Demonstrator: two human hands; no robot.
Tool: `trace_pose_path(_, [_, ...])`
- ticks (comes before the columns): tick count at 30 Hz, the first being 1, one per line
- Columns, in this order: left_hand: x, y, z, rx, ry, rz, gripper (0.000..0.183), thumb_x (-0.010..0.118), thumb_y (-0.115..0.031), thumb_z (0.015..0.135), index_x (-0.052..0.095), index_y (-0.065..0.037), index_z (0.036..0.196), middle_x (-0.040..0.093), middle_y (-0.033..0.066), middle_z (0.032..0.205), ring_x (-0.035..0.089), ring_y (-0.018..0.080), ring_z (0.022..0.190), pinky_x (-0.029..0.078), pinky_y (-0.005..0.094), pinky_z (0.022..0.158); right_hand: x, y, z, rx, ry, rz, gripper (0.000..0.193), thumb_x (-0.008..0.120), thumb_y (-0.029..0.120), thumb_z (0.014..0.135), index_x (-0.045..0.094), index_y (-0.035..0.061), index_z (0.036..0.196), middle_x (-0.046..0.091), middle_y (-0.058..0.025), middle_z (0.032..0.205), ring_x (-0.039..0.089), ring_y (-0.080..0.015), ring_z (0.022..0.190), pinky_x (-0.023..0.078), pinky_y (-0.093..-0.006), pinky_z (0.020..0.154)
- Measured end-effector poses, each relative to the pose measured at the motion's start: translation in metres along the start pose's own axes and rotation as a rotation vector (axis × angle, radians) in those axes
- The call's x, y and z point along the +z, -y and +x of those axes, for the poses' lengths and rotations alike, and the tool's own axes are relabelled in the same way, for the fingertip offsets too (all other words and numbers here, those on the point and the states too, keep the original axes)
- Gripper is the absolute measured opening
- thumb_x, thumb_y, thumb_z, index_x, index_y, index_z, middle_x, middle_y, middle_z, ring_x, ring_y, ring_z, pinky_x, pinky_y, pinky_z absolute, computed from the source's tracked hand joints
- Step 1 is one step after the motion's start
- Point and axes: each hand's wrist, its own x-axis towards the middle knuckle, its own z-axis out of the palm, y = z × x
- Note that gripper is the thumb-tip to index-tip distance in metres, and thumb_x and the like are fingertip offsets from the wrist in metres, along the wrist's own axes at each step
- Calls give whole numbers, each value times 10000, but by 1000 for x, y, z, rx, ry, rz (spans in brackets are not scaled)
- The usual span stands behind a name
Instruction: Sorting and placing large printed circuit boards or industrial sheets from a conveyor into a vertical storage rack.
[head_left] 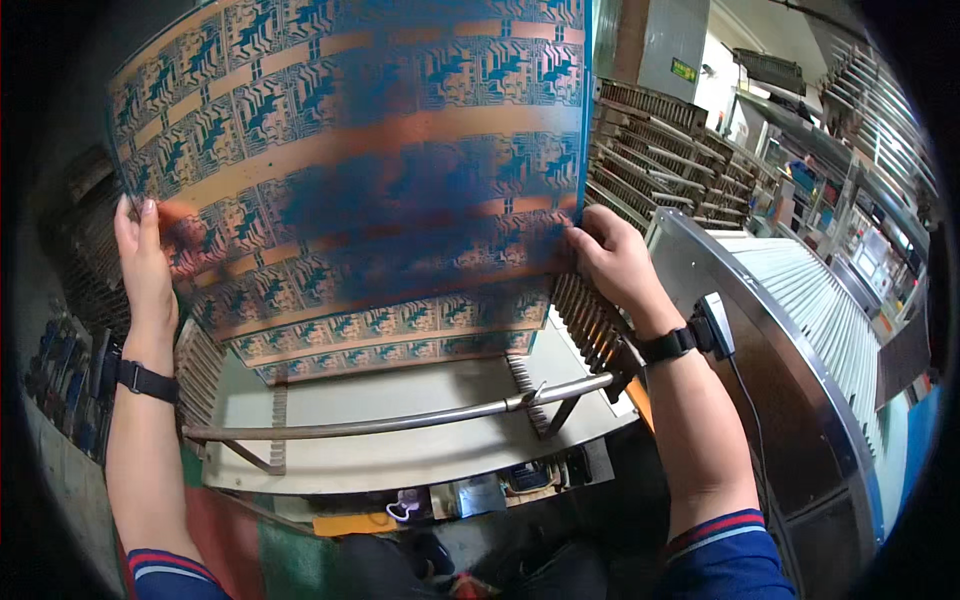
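Circuit panel (340, 165), tilted above a slotted rack (198, 375). The left hand (143, 255) is clamped on its left edge, the right hand (612, 255) on its right. Lower edges of further panels (400, 352) show beneath. Open room lies between these and the front metal bar (400, 427); a steel-edged roller table (805, 310) stands right of the right forearm.

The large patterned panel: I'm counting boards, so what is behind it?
Past the lower edge of the large panel, at least one similar panel partly shows; whatever else stands behind is covered, so I cannot give a count.
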Motion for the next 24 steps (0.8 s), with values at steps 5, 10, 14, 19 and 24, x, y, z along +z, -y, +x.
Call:
trace_pose_path(5, [-5,6,1,51,13,5,649,575,-339,1075,313,-2,1563,491,124,1483,453,214,1378,320,354,1169,2,2,0,-35,-8,-115,258,725,202,940,626,-25,1011,653,-204,810,632,-297,710,509,-387,681])
trace_pose_path(10, [-9,10,7,28,-1,19,642,582,-342,1071,332,-1,1554,495,125,1477,456,212,1374,325,361,1169,2,-4,4,-49,12,-134,360,730,330,927,648,-17,977,668,-231,847,657,-372,765,521,-423,705])
trace_pose_path(14, [-9,10,10,50,29,31,659,590,-314,1066,305,24,1555,492,152,1494,468,211,1392,330,365,1179,5,-13,10,-77,-64,-39,369,696,346,943,675,-13,1024,708,-224,912,701,-353,866,542,-406,791])
trace_pose_path(19, [-4,7,3,101,36,137,765,591,-395,1050,220,-38,1617,292,184,1650,221,277,1557,146,439,1269,5,-13,6,-117,-126,-3,346,662,304,976,671,-3,1134,734,-218,995,718,-356,936,557,-414,836])
trace_pose_path(24, [-3,4,1,127,55,165,768,572,-399,1056,198,-47,1627,234,188,1676,161,288,1578,131,454,1275,2,-1,1,-121,-64,-231,337,641,321,993,664,-7,1067,716,-249,958,698,-423,926,554,-466,824])
